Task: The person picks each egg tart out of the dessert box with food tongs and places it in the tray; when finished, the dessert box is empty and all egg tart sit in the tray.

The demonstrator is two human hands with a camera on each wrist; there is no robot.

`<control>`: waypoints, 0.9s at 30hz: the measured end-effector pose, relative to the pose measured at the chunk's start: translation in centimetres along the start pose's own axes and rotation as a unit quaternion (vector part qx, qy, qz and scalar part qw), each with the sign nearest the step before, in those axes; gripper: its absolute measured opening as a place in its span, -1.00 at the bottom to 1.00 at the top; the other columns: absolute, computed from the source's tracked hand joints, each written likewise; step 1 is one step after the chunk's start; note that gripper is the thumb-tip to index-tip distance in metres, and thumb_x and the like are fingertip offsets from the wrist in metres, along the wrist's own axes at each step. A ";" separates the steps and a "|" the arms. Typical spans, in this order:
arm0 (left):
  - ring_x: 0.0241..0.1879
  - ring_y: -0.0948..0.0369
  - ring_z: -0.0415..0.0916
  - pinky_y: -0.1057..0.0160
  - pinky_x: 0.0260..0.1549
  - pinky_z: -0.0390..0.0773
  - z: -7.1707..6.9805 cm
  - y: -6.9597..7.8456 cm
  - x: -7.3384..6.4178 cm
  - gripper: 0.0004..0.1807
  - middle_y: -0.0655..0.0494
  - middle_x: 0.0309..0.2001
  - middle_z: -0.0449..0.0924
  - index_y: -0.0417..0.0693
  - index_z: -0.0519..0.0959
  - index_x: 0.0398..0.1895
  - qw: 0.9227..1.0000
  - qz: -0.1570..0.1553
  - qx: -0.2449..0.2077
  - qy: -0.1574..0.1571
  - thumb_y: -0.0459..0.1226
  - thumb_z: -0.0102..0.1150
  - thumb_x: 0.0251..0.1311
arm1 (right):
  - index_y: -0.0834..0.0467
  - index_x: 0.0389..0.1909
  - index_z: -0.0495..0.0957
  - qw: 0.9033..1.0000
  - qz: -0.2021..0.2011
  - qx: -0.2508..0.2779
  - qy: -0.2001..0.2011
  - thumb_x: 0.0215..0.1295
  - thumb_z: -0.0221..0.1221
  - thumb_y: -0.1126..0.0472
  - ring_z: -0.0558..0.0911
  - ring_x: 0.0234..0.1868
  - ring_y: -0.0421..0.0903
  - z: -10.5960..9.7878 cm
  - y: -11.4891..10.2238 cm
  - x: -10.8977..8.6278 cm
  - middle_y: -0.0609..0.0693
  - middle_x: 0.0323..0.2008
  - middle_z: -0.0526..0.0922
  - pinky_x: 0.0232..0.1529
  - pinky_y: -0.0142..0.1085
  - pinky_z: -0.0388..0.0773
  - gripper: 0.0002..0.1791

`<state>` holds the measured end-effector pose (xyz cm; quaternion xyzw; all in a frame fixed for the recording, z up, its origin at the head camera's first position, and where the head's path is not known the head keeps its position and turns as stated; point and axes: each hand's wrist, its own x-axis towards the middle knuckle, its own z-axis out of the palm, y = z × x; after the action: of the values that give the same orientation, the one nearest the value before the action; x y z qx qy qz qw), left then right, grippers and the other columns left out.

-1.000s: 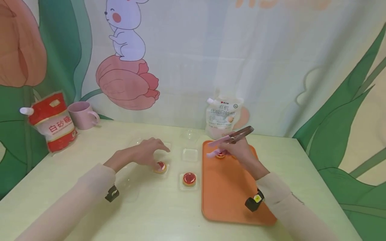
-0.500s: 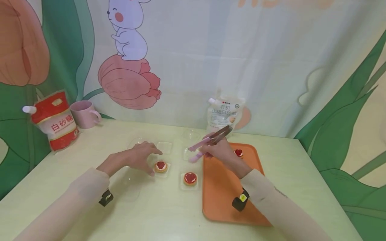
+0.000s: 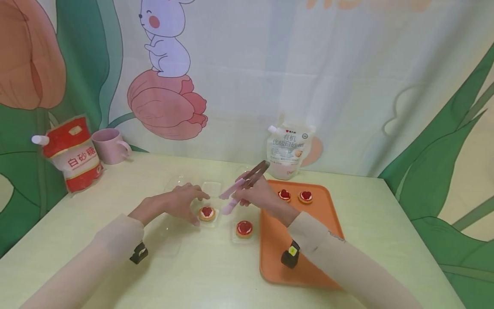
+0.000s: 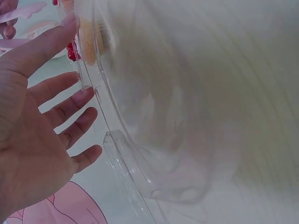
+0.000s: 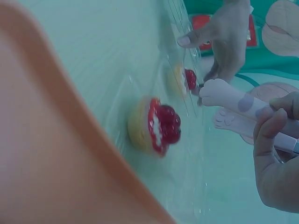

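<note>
My left hand [image 3: 179, 203] hovers with thumb and fingers spread beside a small tart [image 3: 207, 213] topped with red berries and cream. That tart sits in a clear plastic container, whose clear wall runs past the fingers [image 4: 77, 119] in the left wrist view. My right hand [image 3: 252, 194] grips a pair of tongs [image 3: 257, 169] with pink paw-shaped tips. The tips stand apart with nothing between them, pointing left toward the tart, as the right wrist view also shows. A second tart [image 3: 244, 229] sits in a clear compartment nearer me, below the tongs.
An orange tray [image 3: 275, 249] lies under my right forearm, with two tarts [image 3: 305, 197] at its far end. Clear lids [image 3: 170, 242] lie by the left hand. At the back stand a white pouch [image 3: 287, 148], a pink mug [image 3: 109, 147] and a red sugar bag [image 3: 75, 156].
My right hand has carried the tongs left, from over a tart on the tray to above the clear containers. My left fingertips have drawn off the tart they overlapped.
</note>
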<state>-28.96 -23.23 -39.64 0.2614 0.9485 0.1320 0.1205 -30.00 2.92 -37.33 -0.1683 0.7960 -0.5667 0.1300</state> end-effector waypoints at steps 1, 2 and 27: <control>0.12 0.00 0.37 -0.14 0.11 0.35 0.0 0.0 0.0 -0.17 -0.04 0.08 0.55 -0.09 0.49 0.29 1.000 0.000 0.001 0.002 -0.04 0.57 -0.10 | 0.25 -0.05 0.50 1.000 0.002 -0.001 0.000 0.16 0.30 0.38 0.59 -0.59 -0.11 0.3 -0.1 0.1 0.11 -0.39 0.66 -0.51 -0.40 0.57 -0.67; 0.11 0.00 0.37 -0.12 0.10 0.36 0.1 -0.1 0.1 -0.17 -0.04 0.07 0.55 -0.09 0.50 0.29 1.000 -0.001 0.001 0.003 -0.04 0.57 -0.11 | 0.24 -0.03 0.49 1.000 0.002 0.000 0.001 0.15 0.31 0.38 0.60 -0.59 -0.11 0.6 -0.1 0.2 0.11 -0.38 0.66 -0.51 -0.40 0.57 -0.65; 0.07 0.01 0.39 -0.05 0.02 0.35 0.3 0.3 -0.5 -0.18 -0.05 0.03 0.56 -0.09 0.54 0.27 0.999 -0.026 -0.013 0.017 -0.02 0.58 -0.11 | 0.23 -0.13 0.51 0.999 0.029 -0.015 0.008 0.09 0.34 0.40 0.57 -0.60 -0.13 4.9 0.4 1.9 0.05 -0.40 0.63 -0.54 -0.39 0.56 -0.68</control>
<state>-28.33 -23.14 -39.73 0.2328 0.9551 0.1457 0.1110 -29.81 -1.95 -39.31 -0.1425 0.8100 -0.5521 0.1371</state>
